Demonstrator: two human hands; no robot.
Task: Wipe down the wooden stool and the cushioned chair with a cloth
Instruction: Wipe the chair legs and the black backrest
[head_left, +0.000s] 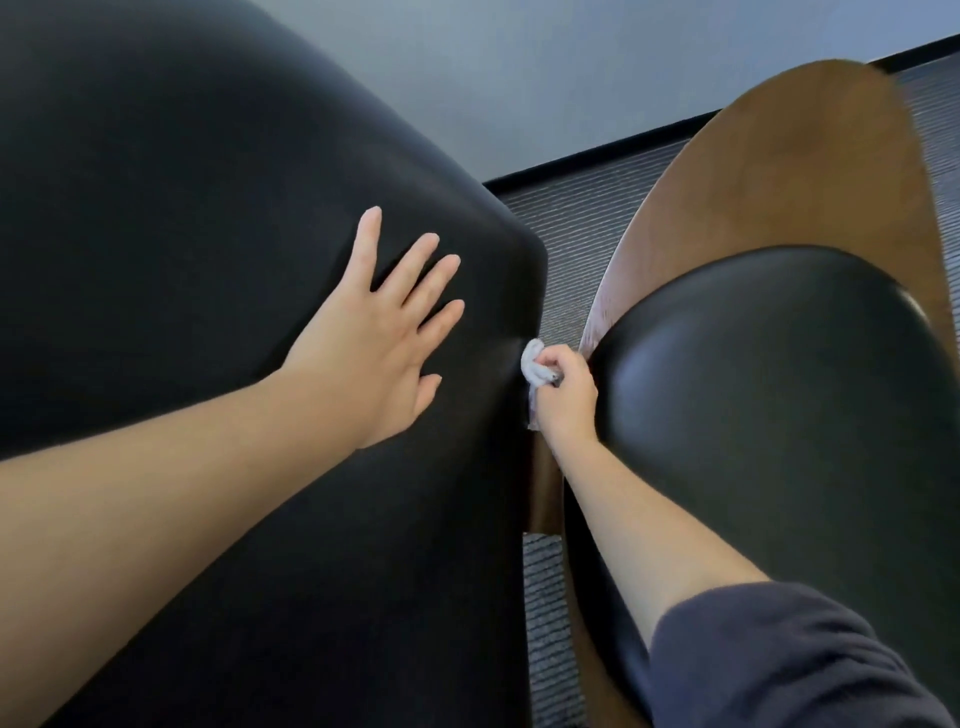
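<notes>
Head view: a large black cushion (182, 234) fills the left side. It is smooth, leather-like and bulges in a rounded dome with a faint sheen. The left hand (374, 332) lies flat on it, fingers straight and spread, its grip slack and holding nothing. To the right sits a smaller black cushion (779, 389), glossy and rounded, backed by a curved brown wooden shell (779, 171) with a matte grain. In the gap between the two cushions, the right hand (566, 395) has its grip closed in a pinch on the cloth (535, 366). The cloth is a small, white, crumpled wad pressed against the large cushion's right edge. Its bunched end points up and left, and a thin strip trails down below the fingers, so its long axis runs along that edge. A dark soft sleeve (779, 660) covers the right upper arm. Behind lie grey ribbed carpet (571, 218), a black baseboard (597, 161) and a pale blue-grey wall (519, 67)
</notes>
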